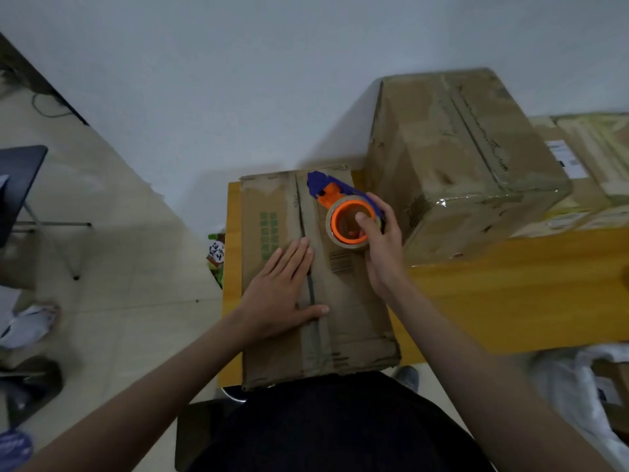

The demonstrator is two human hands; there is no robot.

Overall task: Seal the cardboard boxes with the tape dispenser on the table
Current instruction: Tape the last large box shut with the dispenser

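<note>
The yellow worktop (493, 294) carries the flat cardboard box (354, 321) at its left end. The centre seam (304, 233) runs 12 to 6 o'clock. The left hand (284, 294) presses flat and open across the seam's near half. The right hand (381, 240) has its grip closed round the tape dispenser (343, 212), just at 3 o'clock of the seam's far end, blade head pointing toward 11 o'clock. Judgement: the right hand is the nearer to the seam's far end.

Plain white wall (238, 80) behind; beige tiled floor (119, 267) at left; dark chair (20, 185) by left edge; yellow wooden desk (510, 301).
</note>
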